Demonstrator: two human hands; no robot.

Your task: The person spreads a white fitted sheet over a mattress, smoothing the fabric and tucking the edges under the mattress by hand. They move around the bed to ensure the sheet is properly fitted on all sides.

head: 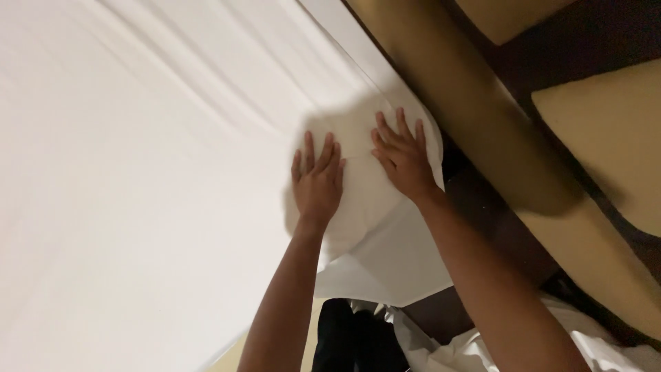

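A white bed sheet (138,172) covers the mattress and fills most of the view. Both my hands lie flat on the sheet at the mattress corner (365,200), palms down, fingers spread. My left hand (318,180) presses the sheet just inside the corner. A little to its right, my right hand (403,160) rests nearer the mattress edge. Neither hand grips the cloth. The sheet's corner hangs down below the hands, over the side of the mattress.
A tan padded bed frame or headboard (482,131) runs diagonally along the mattress edge at the right. Beyond it lie dark flooring and another tan cushion (613,131). Loose white cloth (468,351) and my dark trousers (351,337) show at the bottom.
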